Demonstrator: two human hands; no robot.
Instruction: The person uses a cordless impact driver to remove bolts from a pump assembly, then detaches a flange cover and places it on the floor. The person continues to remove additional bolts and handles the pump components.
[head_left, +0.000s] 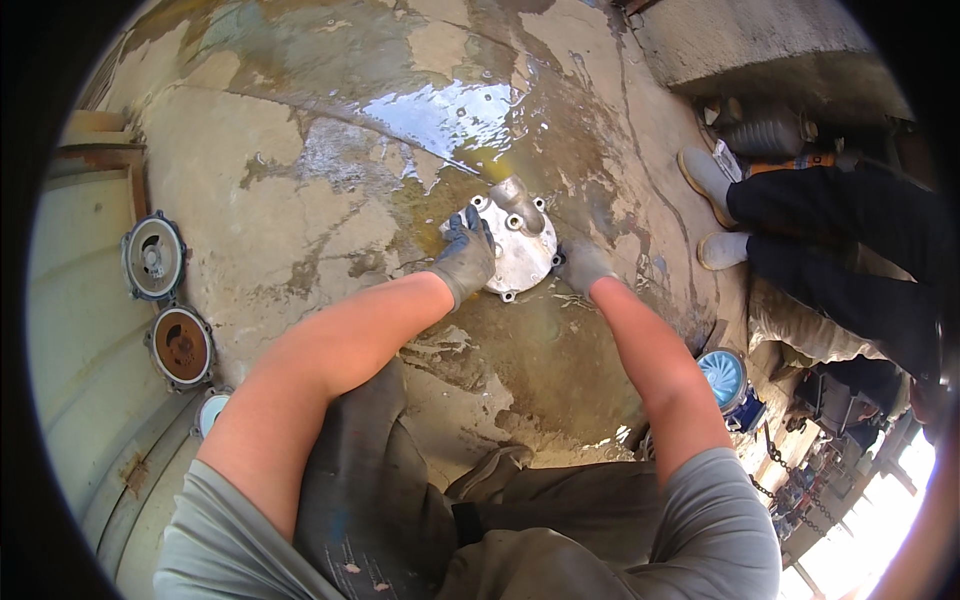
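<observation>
A round cast-metal cover (517, 259) with bolt lugs around its rim and a bent pipe elbow (517, 202) on its face is in front of me, over the wet concrete floor. My left hand (466, 259), in a grey work glove with dark blue fingertips, grips its left side, with fingers lying over the face. At the right rim, beside a lug, my gloved right hand (583, 266) holds the edge; its fingertips are mostly hidden. Whether the cover rests flat or is tilted, I cannot tell.
Round metal housings (154, 256), one with a rusty face (181, 345), stand along the metal wall panel (82, 262). A puddle (450, 116) lies beyond the cover. Another person's shoes (709, 184) are at right, near a concrete ledge (765, 45). A blue-faced housing (724, 379) sits near my right arm.
</observation>
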